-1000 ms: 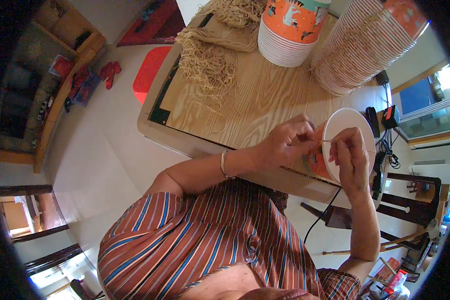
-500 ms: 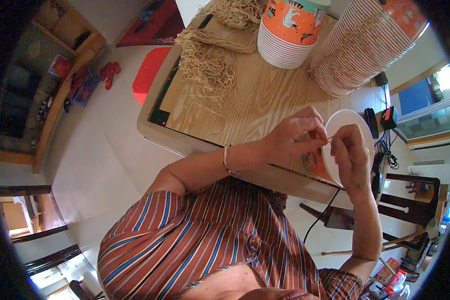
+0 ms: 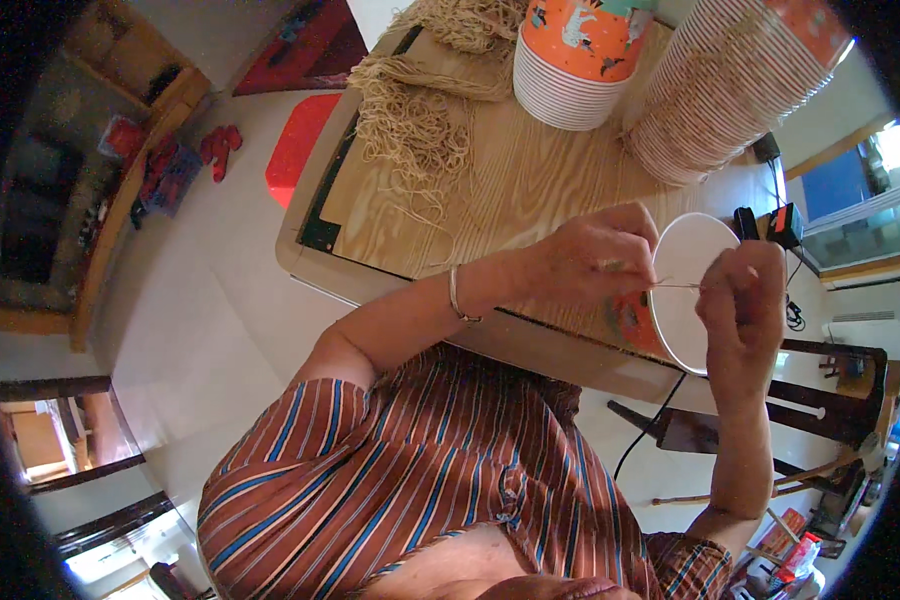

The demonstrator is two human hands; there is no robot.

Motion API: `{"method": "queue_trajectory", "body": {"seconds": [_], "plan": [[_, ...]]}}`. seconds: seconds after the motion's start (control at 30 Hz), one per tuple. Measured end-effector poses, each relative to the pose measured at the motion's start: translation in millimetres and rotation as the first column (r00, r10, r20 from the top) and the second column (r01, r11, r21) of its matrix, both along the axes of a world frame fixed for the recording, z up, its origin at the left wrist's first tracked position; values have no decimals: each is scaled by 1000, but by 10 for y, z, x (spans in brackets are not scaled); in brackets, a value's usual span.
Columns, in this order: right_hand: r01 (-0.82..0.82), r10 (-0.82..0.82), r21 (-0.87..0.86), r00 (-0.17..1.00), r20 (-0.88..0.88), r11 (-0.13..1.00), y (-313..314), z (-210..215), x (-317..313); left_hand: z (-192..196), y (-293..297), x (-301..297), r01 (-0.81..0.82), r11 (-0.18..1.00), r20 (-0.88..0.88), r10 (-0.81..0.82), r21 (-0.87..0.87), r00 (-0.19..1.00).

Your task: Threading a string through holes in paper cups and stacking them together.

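White paper cup (image 3: 692,290), orange printed outside, held on its side at the near edge of the wooden table (image 3: 530,190), mouth facing the person. Left hand (image 3: 588,262) closed around the cup's wall, fingers pinched on a thin pale cord (image 3: 676,286) crossing the rim. Right hand (image 3: 742,305) closed, fingertips pinched on the cord's other end, just right of the cup's opening. 2 tall stacks of matching cups on the table beyond: 1 upright orange stack (image 3: 580,55), 1 leaning stack (image 3: 735,85). Loose bundle of tan cords (image 3: 415,125) lies left of them. Red stool (image 3: 298,150) on the floor beside the table.
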State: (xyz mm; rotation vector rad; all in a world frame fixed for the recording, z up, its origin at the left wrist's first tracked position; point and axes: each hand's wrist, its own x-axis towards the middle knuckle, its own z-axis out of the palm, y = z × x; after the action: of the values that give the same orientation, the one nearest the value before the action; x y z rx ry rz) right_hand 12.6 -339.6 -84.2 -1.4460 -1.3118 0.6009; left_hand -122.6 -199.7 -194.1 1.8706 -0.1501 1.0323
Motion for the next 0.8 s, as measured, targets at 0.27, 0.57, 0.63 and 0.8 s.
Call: {"method": "queue_trajectory", "body": {"seconds": [0.27, 0.57, 0.63, 0.8], "plan": [[-49, 59, -116, 994, 88, 992, 152, 149, 54, 38, -114, 0, -3, 1000, -94, 1, -21, 996], [-21, 245, -415, 835, 493, 909, 206, 726, 1113, 105, -143, -18, -179, 977, -202, 153, -115, 967], [-12, 240, -435, 847, 474, 900, 169, 691, 1272, 143, -157, -27, -230, 972, -193, 218, -47, 957], [26, 106, -368, 937, 332, 930, 279, 286, 1295, 135, -147, -30, -198, 973, -219, 169, -117, 961]]}}
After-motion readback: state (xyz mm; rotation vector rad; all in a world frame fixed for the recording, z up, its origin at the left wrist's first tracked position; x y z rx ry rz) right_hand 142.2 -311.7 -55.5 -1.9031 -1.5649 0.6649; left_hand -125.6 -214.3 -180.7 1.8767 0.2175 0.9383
